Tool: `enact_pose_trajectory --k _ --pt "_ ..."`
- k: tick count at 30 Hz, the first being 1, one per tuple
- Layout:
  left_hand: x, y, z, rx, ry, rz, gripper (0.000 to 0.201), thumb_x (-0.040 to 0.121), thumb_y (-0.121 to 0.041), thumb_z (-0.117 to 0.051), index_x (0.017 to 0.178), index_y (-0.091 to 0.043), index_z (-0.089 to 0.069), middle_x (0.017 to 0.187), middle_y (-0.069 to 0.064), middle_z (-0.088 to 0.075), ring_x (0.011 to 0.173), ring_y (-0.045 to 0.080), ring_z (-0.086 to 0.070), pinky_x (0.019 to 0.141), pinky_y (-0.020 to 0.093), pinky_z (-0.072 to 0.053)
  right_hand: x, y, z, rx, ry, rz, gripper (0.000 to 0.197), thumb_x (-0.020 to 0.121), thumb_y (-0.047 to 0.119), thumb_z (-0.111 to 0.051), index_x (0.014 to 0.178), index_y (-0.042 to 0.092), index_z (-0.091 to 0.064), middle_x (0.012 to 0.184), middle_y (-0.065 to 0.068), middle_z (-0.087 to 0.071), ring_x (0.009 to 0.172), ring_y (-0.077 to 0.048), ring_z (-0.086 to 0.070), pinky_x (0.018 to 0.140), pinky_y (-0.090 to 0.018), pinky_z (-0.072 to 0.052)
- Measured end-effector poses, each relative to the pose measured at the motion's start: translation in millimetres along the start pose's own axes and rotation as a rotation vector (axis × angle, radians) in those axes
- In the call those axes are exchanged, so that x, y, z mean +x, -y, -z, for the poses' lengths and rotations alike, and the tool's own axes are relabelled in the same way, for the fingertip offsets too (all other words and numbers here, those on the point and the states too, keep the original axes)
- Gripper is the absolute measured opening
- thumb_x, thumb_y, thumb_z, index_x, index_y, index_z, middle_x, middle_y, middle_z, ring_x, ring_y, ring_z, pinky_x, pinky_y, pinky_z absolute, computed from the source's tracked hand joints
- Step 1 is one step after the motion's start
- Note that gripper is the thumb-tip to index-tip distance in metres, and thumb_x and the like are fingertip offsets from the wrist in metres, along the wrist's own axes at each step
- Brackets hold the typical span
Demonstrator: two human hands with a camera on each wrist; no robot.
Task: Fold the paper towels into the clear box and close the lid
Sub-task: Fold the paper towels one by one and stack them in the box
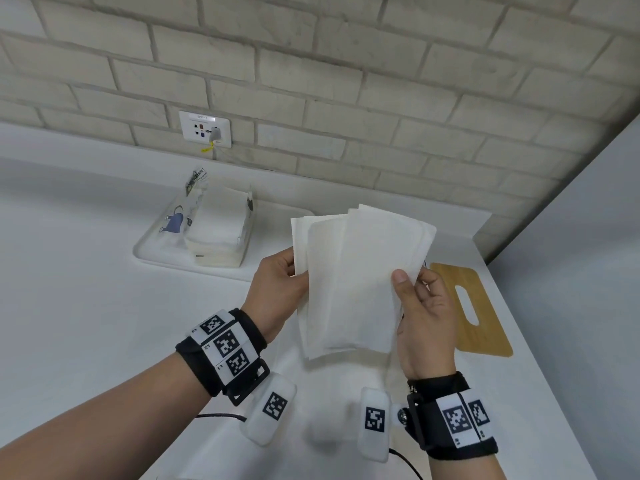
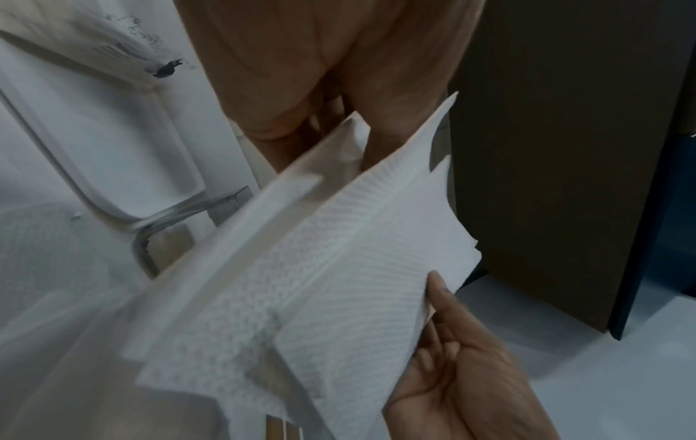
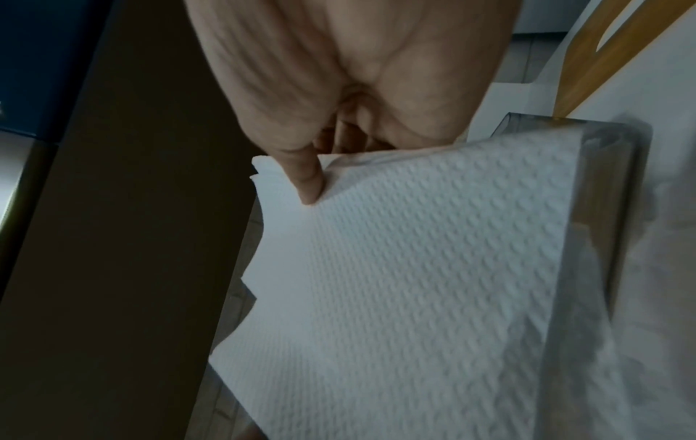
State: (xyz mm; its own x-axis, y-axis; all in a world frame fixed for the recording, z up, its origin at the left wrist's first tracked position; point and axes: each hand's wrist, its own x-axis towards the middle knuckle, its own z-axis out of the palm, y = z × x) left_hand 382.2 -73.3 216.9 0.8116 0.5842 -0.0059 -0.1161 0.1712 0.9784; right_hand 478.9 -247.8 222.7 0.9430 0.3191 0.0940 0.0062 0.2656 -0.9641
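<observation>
White paper towels (image 1: 356, 282) held above table (image 1: 86, 289) between hands: left edge pinched by left hand (image 1: 277, 289), right edge by right hand (image 1: 424, 318).

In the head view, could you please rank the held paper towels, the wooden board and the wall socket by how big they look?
1. Paper towels, largest, though nearest the camera, in both hands.
2. Wooden board, clearly smaller, partly hidden by the right hand.
3. Wall socket, smallest, and farthest away.
</observation>
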Motion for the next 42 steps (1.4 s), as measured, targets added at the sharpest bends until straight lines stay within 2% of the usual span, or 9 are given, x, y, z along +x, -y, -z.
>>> enact_pose_trajectory --k 3,6,11,14,17,20,24,29,42 --pt "1.9 2.4 0.1 -0.005 0.016 -0.010 0.024 0.085 0.000 -0.071 0.100 -0.017 -0.078 0.095 0.013 -0.078 0.080 0.017 -0.072 0.066 0.031 -0.058 1.1 1.3 -4.2 -0.071 0.043 0.015 0.019 0.082 0.027 -0.077 0.099 0.023 -0.069 0.107 -0.004 -0.078 0.103 -0.021 -0.073 0.094 -0.042 -0.055" --pt "1.8 8.6 -2.4 -0.005 0.048 0.011 0.013 0.094 -0.002 -0.065 0.097 -0.011 -0.073 0.085 0.000 -0.075 0.075 0.009 -0.069 0.064 0.023 -0.055 -0.3 -6.3 -11.9 -0.179 0.087 0.017 0.014 0.091 0.016 -0.074 0.104 0.019 -0.070 0.104 -0.002 -0.078 0.100 -0.020 -0.074 0.089 -0.039 -0.058" --pt "-2.4 40.3 -2.6 -0.153 0.054 0.264 0.030 0.098 -0.020 -0.065 0.122 -0.003 -0.068 0.119 0.023 -0.072 0.113 0.044 -0.069 0.096 0.058 -0.057 0.3 -37.4 -16.0 -0.414 0.049 -0.001 0.010 0.090 0.021 -0.074 0.097 0.028 -0.070 0.097 0.009 -0.076 0.094 -0.014 -0.072 0.089 -0.045 -0.059" --pt "-2.8 55.5 1.4 -0.097 -0.003 0.399 0.039 0.083 -0.022 -0.072 0.120 -0.009 -0.071 0.113 0.014 -0.077 0.105 0.034 -0.074 0.086 0.045 -0.061 3.2 -51.9 -13.0 -0.549 0.036 -0.031 0.011 0.090 0.021 -0.071 0.095 0.030 -0.068 0.096 0.012 -0.074 0.096 -0.014 -0.070 0.089 -0.047 -0.058" --pt "0.7 61.7 9.2 -0.067 -0.021 0.464 0.047 0.072 -0.023 -0.071 0.118 -0.014 -0.073 0.110 0.010 -0.079 0.103 0.033 -0.075 0.089 0.048 -0.062 5.4 -56.9 -6.8 -0.584 0.052 -0.083 0.012 0.090 0.021 -0.070 0.096 0.032 -0.068 0.098 0.012 -0.075 0.094 -0.015 -0.071 0.088 -0.047 -0.058" --pt "1.7 56.4 14.3 -0.080 -0.039 0.477 0.047 0.072 -0.022 -0.067 0.117 -0.013 -0.072 0.111 0.012 -0.078 0.106 0.035 -0.074 0.094 0.052 -0.060 4.1 -54.7 -6.2 -0.500 0.128 -0.141 0.013 0.092 0.018 -0.071 0.100 0.028 -0.071 0.101 0.008 -0.077 0.096 -0.016 -0.073 0.087 -0.040 -0.058" --pt "0.1 53.0 16.2 -0.138 0.020 0.485 0.023 0.094 -0.010 -0.063 0.115 -0.008 -0.071 0.099 0.009 -0.079 0.087 0.026 -0.076 0.069 0.035 -0.061 0.1 -52.7 -12.1 -0.483 0.259 -0.251 0.014 0.094 0.014 -0.068 0.103 0.024 -0.074 0.097 0.009 -0.078 0.088 -0.011 -0.074 0.071 -0.019 -0.054" --pt "-0.9 47.5 17.9 -0.074 0.052 0.469 0.026 0.100 -0.006 -0.060 0.125 -0.009 -0.069 0.113 0.016 -0.077 0.105 0.036 -0.075 0.092 0.050 -0.060 -6.8 -53.8 -21.9 -0.482 0.306 -0.315 0.015 0.089 0.028 -0.076 0.104 0.027 -0.074 0.097 0.012 -0.078 0.088 -0.006 -0.074 0.080 -0.026 -0.058" --pt "-0.4 42.8 18.1 -0.075 -0.002 0.433 0.028 0.087 -0.008 -0.068 0.114 -0.007 -0.074 0.109 0.016 -0.078 0.104 0.037 -0.074 0.089 0.047 -0.062 -6.8 -54.7 -20.0 -0.445 0.133 -0.243 0.012 0.084 0.020 -0.082 0.091 0.017 -0.073 0.088 0.005 -0.078 0.082 -0.013 -0.074 0.065 -0.015 -0.054"
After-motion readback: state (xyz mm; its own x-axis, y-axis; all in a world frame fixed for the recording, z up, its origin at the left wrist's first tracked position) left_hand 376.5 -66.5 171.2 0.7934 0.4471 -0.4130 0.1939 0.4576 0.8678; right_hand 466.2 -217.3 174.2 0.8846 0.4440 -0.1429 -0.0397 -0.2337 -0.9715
